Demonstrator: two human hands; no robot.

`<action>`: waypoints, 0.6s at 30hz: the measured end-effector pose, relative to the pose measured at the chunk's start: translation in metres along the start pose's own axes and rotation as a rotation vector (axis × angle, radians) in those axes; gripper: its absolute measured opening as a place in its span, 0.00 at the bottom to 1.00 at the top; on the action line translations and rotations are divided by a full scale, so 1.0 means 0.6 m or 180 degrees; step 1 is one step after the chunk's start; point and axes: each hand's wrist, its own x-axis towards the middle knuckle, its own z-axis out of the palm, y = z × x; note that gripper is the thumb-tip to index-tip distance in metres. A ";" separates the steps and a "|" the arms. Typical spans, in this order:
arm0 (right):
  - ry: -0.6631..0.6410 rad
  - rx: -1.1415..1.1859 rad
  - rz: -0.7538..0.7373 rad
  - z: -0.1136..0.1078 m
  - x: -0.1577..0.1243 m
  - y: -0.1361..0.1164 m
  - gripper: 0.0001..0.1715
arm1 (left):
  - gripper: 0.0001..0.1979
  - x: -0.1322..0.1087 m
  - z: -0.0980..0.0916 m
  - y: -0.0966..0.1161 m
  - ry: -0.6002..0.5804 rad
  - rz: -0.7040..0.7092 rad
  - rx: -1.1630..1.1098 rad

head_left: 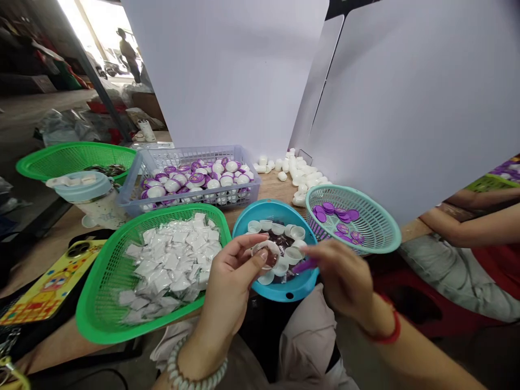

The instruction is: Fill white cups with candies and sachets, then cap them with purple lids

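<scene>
My left hand (233,276) pinches a small translucent plastic cup (270,252) between thumb and fingers, over the blue basin (244,290). My right hand (345,273), smeared by motion, is closed on a purple disc-shaped lid (305,265) at the basin's right side. Several more translucent cups (293,255) stand in a ring inside the basin, around small dark packets (279,238). To the right, a teal basket (376,216) holds loose purple lids (343,215). Left of my left hand, a green basket (91,292) is heaped with small white plastic-wrapped packets (173,257).
Behind is a lilac crate (195,203) of purple-and-white capsules. White caps (303,173) lie loose before tall white panels (227,70). A lidded cup (87,197) and yellow phone (51,284) are at left. Another person's arm (467,222) shows at right.
</scene>
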 end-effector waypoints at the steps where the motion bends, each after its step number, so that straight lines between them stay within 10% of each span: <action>1: 0.0035 0.0108 -0.0228 0.019 -0.005 -0.028 0.29 | 0.19 -0.003 0.005 0.000 -0.0009 -0.0093 -0.0100; 8: 0.0889 0.0277 0.0380 0.088 -0.011 -0.067 0.29 | 0.18 -0.024 0.016 -0.009 -0.0170 -0.0444 -0.0347; 18: 0.0792 0.1366 0.1538 0.101 -0.006 -0.066 0.10 | 0.23 -0.034 -0.029 0.006 -0.1020 -0.0036 0.0720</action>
